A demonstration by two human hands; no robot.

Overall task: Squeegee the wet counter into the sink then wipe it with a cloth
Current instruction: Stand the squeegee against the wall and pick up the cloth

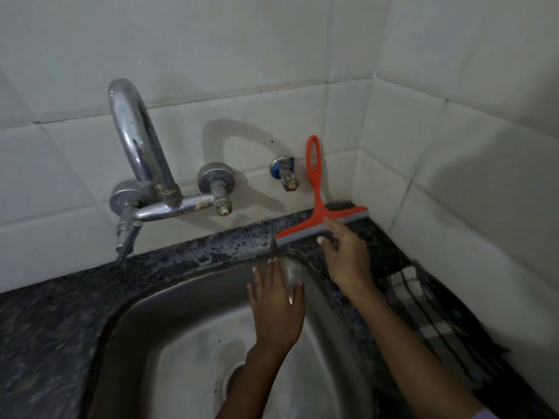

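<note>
**Squeegee propped at the back corner, not yet taken up**

Steel sink (169,343) fills the near view, and the left hand (276,303) is held over its far right side with fingers spread and straight; its grip is wide and nothing is held. A pale, blurred shape sits just past those fingers at the sink rim; what it is cannot be told.

Just right of the sink, a checked cloth (408,293) is seen lying on the speckled dark worktop (181,258) against the side wall, apparently in a dark wire rack.

Further back, the right hand (348,255) is stretched over the rim, its fingers extended to the grey blade of the orange squeegee (317,204). The fingertips appear to touch the blade; no closed grip is seen, so the hand is judged loose and open. The squeegee stands on its blade in the worktop's back right corner, its looped handle leaning on the tiled wall beside a small wall tap (284,173). The chrome mixer faucet (142,164) is mounted further left.

Risk is judged to lie in the contact point: a push on the blade instead of a hold on the handle could slide the tool sideways or tip it into the sink. Wet stone would make such a slip likelier.
</note>
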